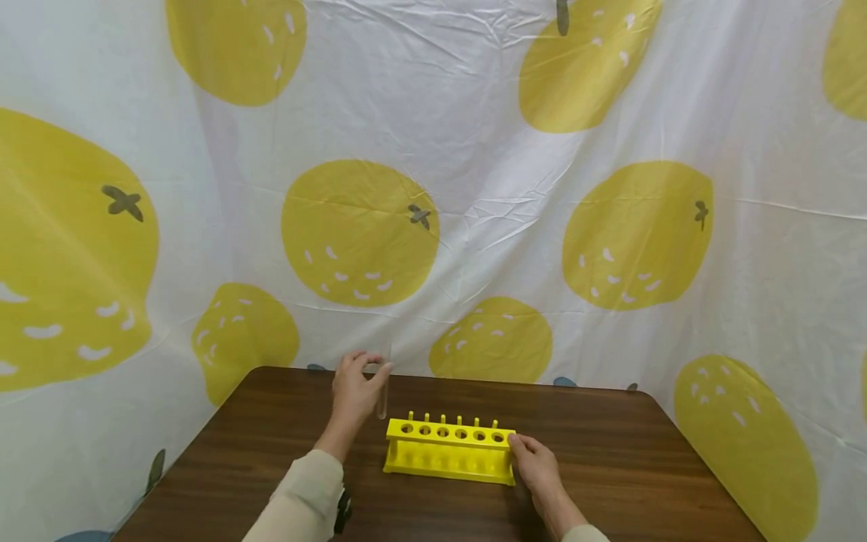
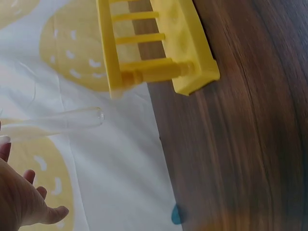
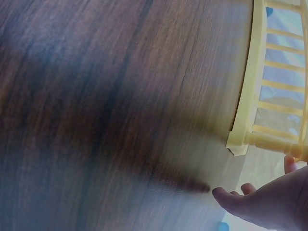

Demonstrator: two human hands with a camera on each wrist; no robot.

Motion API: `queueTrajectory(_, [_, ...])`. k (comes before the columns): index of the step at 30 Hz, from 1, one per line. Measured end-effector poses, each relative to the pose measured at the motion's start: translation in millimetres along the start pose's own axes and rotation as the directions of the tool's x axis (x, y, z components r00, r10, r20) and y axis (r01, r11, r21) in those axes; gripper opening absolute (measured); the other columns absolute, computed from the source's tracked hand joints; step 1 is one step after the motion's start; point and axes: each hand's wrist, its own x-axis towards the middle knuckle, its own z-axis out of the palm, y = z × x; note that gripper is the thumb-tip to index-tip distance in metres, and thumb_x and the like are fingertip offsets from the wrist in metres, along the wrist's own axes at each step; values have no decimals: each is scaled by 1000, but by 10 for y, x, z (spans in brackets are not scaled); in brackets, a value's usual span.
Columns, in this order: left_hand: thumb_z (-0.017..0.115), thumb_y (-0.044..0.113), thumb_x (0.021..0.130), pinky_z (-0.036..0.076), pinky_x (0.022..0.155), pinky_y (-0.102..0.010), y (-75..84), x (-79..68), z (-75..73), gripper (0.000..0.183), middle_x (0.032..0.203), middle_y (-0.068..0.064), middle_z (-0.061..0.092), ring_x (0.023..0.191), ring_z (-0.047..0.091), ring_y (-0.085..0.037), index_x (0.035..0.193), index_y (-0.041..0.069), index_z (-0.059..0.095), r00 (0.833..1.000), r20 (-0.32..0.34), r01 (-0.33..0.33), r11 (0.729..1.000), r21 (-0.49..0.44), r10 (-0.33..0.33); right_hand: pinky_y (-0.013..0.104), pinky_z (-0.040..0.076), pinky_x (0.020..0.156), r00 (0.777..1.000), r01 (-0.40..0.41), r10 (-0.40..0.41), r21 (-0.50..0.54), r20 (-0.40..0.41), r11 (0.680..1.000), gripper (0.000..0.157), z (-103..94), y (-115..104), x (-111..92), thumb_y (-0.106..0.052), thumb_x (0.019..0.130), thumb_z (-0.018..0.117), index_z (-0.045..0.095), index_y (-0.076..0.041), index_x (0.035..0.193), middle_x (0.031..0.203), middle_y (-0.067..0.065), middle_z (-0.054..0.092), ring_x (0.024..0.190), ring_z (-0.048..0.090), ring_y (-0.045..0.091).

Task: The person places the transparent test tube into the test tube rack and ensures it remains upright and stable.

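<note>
A yellow test tube rack (image 1: 450,474) stands upright on the table, with a row of round holes along its top and several pegs behind them. My left hand (image 1: 355,391) pinches a clear glass test tube (image 1: 382,399) between thumb and fingers, past the rack's left end. In the left wrist view the tube's rounded end (image 2: 94,117) points toward the rack (image 2: 199,70), with a gap between them. My right hand (image 1: 538,467) grips the rack's upper right corner, thumb on the near side. The right wrist view shows that hand (image 3: 274,197) at the rack's end post (image 3: 274,143).
The dark wood-grain table (image 1: 630,467) extends around the rack on all sides. Behind its far edge hangs a white curtain (image 1: 474,248) printed with yellow fruit. A dark band (image 1: 343,512) sits at the left wrist, by the pale sleeve (image 1: 298,497).
</note>
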Motion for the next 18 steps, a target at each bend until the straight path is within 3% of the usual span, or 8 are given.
queueTrajectory(8, [73,27,92,35,103,-61,84,-30,77,25,137,-21,50,128,44,-43,107,6,72,999,38,-6,995,-95,10,60,36,105,1000,-10,10,-4,-2,1000,55,3,4,0,-36,104,51,55,10,133,138,32,49,129,43,51])
queueTrajectory(18, [72,26,93,33,105,-62,112,-106,175,23,140,-20,49,131,41,-42,105,7,72,996,79,-18,991,-133,29,60,36,105,1000,-14,14,-17,-4,1000,55,4,7,-3,-36,104,51,55,11,132,138,33,49,129,43,50])
